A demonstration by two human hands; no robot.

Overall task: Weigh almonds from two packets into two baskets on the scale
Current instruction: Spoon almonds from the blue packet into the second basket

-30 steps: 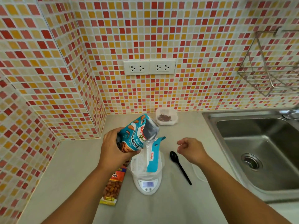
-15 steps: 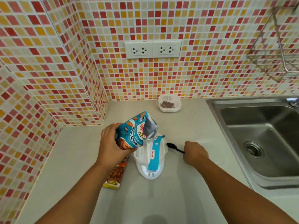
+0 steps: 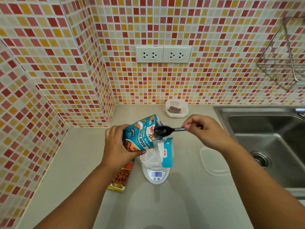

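Gripping the teal almond packet (image 3: 140, 134) w/ the left hand (image 3: 117, 146), a person is tilting its torn-open top over the white basket (image 3: 149, 157) sitting on the scale (image 3: 156, 175) near the counter's (image 3: 79, 156) middle. Right hand (image 3: 204, 131) is pinching a black spoon (image 3: 165, 131) by the handle, bowl at the packet's mouth. A 2nd basket (image 3: 176, 108) w/ almonds is sitting by the counter's back edge; a 2nd packet (image 3: 119, 177) is lying just left of the scale.

Left hand (image 3: 118, 146) grips the teal packet (image 3: 140, 133) above the scale (image 3: 156, 175); right hand (image 3: 203, 129) pokes a black spoon (image 3: 165, 131) into it.
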